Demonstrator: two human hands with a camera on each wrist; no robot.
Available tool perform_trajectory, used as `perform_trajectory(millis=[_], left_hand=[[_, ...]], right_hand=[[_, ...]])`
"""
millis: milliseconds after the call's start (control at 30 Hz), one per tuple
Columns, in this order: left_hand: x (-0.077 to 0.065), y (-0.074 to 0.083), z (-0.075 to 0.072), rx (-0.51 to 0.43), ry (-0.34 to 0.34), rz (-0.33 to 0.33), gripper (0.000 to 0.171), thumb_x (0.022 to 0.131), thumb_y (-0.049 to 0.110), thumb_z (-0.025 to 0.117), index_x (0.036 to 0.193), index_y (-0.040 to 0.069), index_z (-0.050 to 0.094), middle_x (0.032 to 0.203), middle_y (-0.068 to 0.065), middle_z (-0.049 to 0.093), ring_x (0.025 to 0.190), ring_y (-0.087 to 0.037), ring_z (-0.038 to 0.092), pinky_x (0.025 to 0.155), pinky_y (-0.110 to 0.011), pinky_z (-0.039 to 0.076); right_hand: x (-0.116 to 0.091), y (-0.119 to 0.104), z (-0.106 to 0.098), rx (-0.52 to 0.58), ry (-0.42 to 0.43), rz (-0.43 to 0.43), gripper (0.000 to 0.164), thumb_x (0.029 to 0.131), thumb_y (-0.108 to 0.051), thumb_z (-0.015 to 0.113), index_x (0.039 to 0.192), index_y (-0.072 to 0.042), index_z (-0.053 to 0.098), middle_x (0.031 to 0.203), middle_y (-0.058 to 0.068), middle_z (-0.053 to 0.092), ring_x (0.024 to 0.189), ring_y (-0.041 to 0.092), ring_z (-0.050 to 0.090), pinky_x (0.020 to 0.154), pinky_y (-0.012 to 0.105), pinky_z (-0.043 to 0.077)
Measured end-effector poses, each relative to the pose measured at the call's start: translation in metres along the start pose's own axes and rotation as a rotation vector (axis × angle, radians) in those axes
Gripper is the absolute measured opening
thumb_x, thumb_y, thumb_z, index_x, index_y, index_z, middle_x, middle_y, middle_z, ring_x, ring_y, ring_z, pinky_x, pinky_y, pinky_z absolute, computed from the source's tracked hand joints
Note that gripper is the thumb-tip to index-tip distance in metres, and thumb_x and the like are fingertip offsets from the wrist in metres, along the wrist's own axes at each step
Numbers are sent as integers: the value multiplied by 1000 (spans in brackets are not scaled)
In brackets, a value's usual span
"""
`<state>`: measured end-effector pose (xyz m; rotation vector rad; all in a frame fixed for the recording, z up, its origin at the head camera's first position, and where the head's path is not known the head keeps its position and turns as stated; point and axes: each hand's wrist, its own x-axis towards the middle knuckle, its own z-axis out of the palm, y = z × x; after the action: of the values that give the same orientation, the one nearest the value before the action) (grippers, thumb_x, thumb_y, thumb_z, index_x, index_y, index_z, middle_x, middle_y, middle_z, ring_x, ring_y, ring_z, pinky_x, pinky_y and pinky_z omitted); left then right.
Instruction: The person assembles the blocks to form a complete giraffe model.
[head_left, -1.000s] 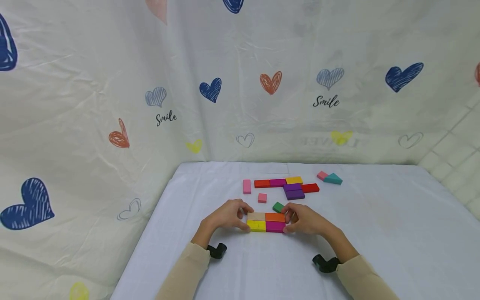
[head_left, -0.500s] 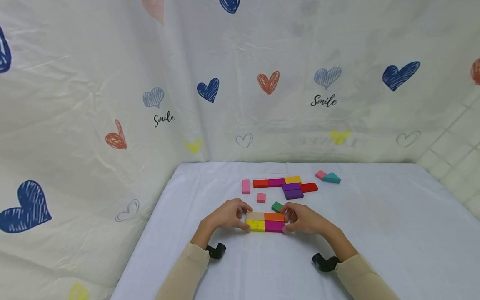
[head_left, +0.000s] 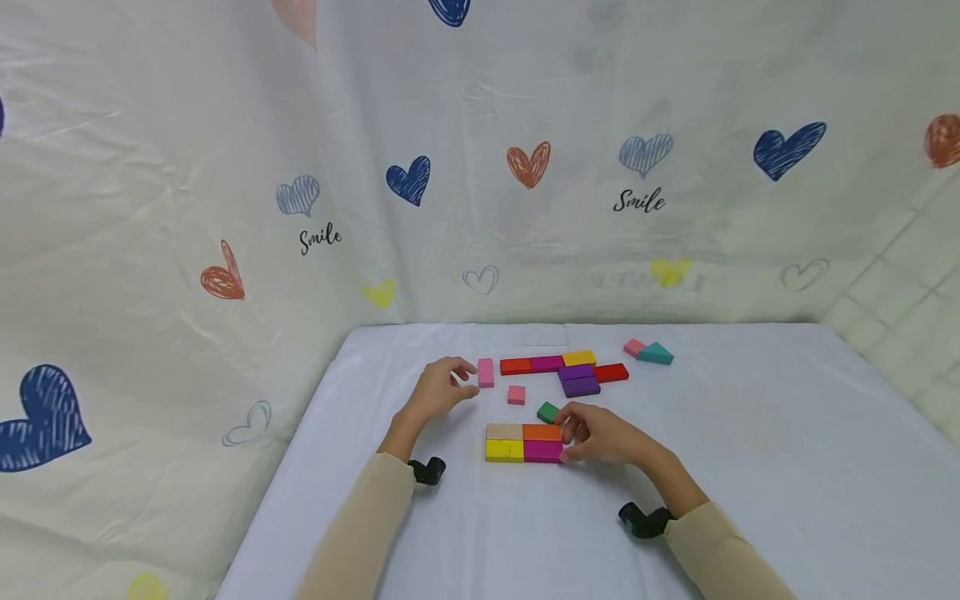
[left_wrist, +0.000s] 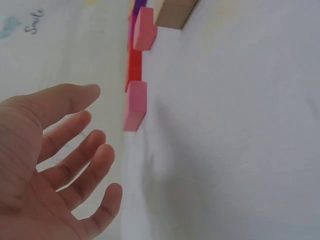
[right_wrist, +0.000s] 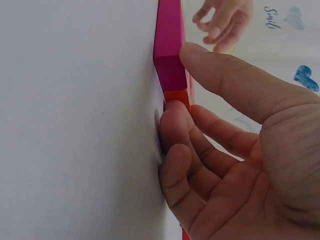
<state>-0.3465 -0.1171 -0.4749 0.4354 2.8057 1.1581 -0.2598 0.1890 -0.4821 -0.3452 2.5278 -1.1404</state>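
Note:
My left hand [head_left: 441, 387] hovers beside an upright-lying pink block [head_left: 486, 372], thumb and fingers spread with nothing between them. In the left wrist view this pink block [left_wrist: 135, 106] lies beyond the fingertips. My right hand [head_left: 603, 435] is at the right end of a two-by-two group of flat blocks. Its thumb touches the magenta block [right_wrist: 170, 45], and its curled fingers meet the end of the orange block [right_wrist: 177, 95]. The beige block [head_left: 504, 432] and yellow block [head_left: 504, 451] form the group's left half. A green block [head_left: 548, 412] sits just behind the right fingertips.
Farther back are a small pink block [head_left: 516, 395], a red block [head_left: 515, 367], a magenta block [head_left: 547, 363], an amber block [head_left: 579, 357], purple blocks [head_left: 579, 387] and another red block [head_left: 612, 372]. A teal triangle [head_left: 656, 354] lies at back right on the white cloth [head_left: 750, 467].
My left hand has let go of the left end of the block group and moved away from me and left, to the pink block. The right hand stays at the group's right end.

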Motion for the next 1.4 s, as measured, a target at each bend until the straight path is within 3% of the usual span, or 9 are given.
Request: perform_trajectory(millis=[167, 333, 533, 800, 1033, 1400], left_hand=[[23, -1, 3, 12, -24, -50, 48, 89, 24, 81, 134, 17, 64, 123, -8, 64, 106, -24, 58, 83, -34, 58], [34, -3, 11, 29, -53, -87, 63, 88, 29, 82, 145, 17, 57, 131, -10, 61, 118, -26, 55, 97, -41, 55], [37, 4, 18, 75, -54, -119, 58, 88, 33, 81, 140, 16, 61, 128, -11, 62, 116, -26, 55, 104, -45, 51], [38, 5, 16, 121, -72, -147, 55, 86, 32, 84, 134, 16, 62, 118, -6, 63, 106, -22, 56, 95, -39, 53], [22, 1, 8, 67, -149, -130, 54, 83, 30, 86, 130, 16, 63, 113, -5, 63, 102, -22, 57, 90, -37, 56], [-17, -8, -6, 111, -244, -65, 53, 79, 31, 89, 125, 18, 66, 111, -2, 65, 97, -21, 58, 84, -34, 55]], right_hand=[[-1, 0, 0, 3, -4, -6, 48, 82, -17, 86, 122, -10, 59, 95, 4, 62, 84, 20, 58, 70, 26, 54], [-1, 0, 1, 10, -17, -19, 49, 82, -18, 86, 122, -9, 59, 96, 5, 62, 85, 20, 58, 71, 26, 54], [-1, 0, 3, 16, -17, -12, 49, 81, -18, 86, 121, -10, 59, 96, 6, 62, 85, 20, 58, 70, 26, 54], [0, -1, 2, 12, -14, -20, 49, 81, -18, 86, 121, -10, 59, 96, 6, 62, 85, 20, 58, 70, 25, 54], [-1, -1, 0, 13, -15, -19, 48, 82, -18, 86, 121, -10, 59, 96, 6, 62, 84, 20, 58, 69, 25, 53], [-1, -3, -1, 16, -9, -2, 48, 82, -17, 86, 121, -10, 59, 96, 5, 62, 84, 20, 58, 69, 25, 53]])
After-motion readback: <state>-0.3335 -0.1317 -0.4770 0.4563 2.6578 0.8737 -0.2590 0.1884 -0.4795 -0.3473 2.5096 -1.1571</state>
